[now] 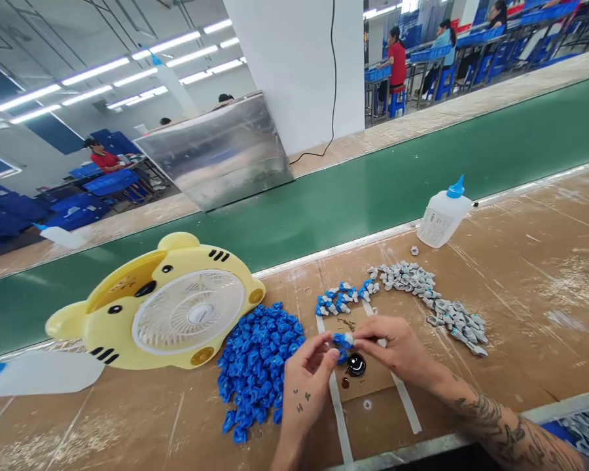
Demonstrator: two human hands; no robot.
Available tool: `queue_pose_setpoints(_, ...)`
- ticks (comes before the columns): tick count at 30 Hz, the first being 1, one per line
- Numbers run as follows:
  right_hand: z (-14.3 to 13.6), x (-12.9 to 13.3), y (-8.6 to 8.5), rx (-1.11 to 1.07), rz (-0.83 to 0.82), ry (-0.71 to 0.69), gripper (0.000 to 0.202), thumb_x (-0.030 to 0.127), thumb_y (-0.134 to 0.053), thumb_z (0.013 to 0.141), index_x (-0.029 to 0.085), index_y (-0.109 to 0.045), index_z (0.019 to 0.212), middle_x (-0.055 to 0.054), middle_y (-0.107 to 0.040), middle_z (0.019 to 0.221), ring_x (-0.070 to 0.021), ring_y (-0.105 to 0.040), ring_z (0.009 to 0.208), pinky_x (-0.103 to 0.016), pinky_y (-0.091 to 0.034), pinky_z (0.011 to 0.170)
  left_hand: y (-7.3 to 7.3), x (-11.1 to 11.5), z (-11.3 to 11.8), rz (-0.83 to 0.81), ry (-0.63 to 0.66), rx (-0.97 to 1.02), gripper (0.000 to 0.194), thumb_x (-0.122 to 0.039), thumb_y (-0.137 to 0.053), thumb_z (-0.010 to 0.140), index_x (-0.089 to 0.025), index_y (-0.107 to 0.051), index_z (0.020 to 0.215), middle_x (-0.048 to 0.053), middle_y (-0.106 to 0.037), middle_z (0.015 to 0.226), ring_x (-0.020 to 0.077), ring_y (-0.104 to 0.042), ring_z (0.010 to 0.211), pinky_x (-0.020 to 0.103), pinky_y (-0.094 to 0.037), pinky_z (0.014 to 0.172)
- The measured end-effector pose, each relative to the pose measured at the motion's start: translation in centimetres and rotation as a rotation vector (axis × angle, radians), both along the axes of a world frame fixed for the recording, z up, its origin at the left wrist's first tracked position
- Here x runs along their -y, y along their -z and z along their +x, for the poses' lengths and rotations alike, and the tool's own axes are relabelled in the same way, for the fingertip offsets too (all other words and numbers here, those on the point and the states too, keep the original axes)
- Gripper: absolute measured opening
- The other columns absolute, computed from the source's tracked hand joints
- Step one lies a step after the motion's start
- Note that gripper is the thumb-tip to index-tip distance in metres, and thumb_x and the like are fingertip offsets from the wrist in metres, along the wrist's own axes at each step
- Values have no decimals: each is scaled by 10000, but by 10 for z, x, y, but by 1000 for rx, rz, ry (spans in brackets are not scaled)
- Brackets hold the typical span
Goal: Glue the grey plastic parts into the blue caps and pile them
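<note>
Between my two hands, above a taped cardboard patch [373, 390], is a small blue part [341, 339] with a grey-white piece at its right end. My left hand [310, 379] pinches the blue side between thumb and fingers. The grey-white end is pinched by my right hand [395, 343]. Just below sits a small round black dish [356, 365] of dark, shiny liquid. A heap of blue parts [260, 360] lies to the left of my left hand. Joined blue-and-grey pieces [341, 297] lie beyond my hands, and grey parts [407, 278] spread to the right.
A yellow animal-faced fan [120, 333] stands at the left. A white bottle with a blue nozzle [442, 219] is at the back right; another bottle [44, 374] lies at the far left. A green belt [353, 203] runs behind. Several people sit in the background.
</note>
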State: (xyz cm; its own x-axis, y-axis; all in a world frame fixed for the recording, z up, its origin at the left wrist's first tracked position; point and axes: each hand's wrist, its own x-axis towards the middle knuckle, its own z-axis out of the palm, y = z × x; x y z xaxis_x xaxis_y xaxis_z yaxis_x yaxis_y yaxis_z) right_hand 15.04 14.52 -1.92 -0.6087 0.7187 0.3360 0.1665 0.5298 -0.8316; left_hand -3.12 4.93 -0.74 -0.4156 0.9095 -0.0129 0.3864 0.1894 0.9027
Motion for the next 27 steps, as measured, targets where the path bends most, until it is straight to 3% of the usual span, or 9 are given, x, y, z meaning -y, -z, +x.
queue_pose_setpoints(3,-5,-38,-2,277,121,157,181,277,-621,960,216,-780,900,-30,-784,854,-162,-706,759,-252,-539,725,-19,-14,-29,-174,136,-724,286,-200,-520,912,-175,-755,1072,136,-761,1147,288,-680,1059,427,-539,935)
queue_pose_setpoints(5,-11,-63,-5,381,166,233,159,237,-631,941,211,-784,908,-53,-785,885,-195,-704,831,-290,-525,781,-29,-25,-41,-287,221,-935,272,-114,-518,892,-159,-764,1002,163,-761,1097,322,-652,1081,462,-506,957)
queue_pose_setpoints(9,-29,-89,-5,506,218,317,149,200,-655,903,191,-786,831,-99,-769,833,-250,-674,905,-329,-487,791,-31,-43,-45,-380,317,-994,247,-4,-546,816,-148,-742,773,173,-755,864,323,-684,936,418,-506,860)
queue_pose_setpoints(15,-34,-81,-1,611,263,286,156,209,-650,909,197,-788,837,-86,-771,841,-243,-656,929,-321,-458,808,-26,-53,-40,-391,347,-984,267,21,-543,786,-184,-712,762,131,-753,862,286,-703,927,353,-498,831)
queue_pose_setpoints(20,8,-102,-16,686,281,292,242,203,-538,982,178,-777,956,-83,-774,947,-232,-649,969,-327,-451,886,-25,-41,-49,-245,274,-828,257,-108,-530,831,-210,-741,937,73,-761,906,235,-715,811,325,-553,745)
queue_pose_setpoints(23,32,-120,-26,751,294,234,205,158,-582,941,172,-776,1008,-99,-770,990,-245,-659,977,-330,-465,866,-16,-25,-50,-28,126,-301,186,-329,-682,750,-222,-783,864,46,-780,806,230,-715,695,321,-590,677)
queue_pose_setpoints(25,36,-127,-30,783,317,138,200,126,-663,876,186,-781,1027,-93,-767,1014,-247,-660,1001,-323,-469,885,-8,-14,-43,61,16,135,237,-421,-807,614,-215,-794,730,79,-805,841,272,-744,782,331,-609,714)
queue_pose_setpoints(27,30,-129,-31,801,346,44,242,98,-695,840,197,-785,1042,-91,-762,1037,-249,-652,1039,-322,-464,920,-1,-6,-30,64,-61,433,306,-459,-889,505,-204,-781,636,111,-816,895,301,-758,846,340,-613,760)
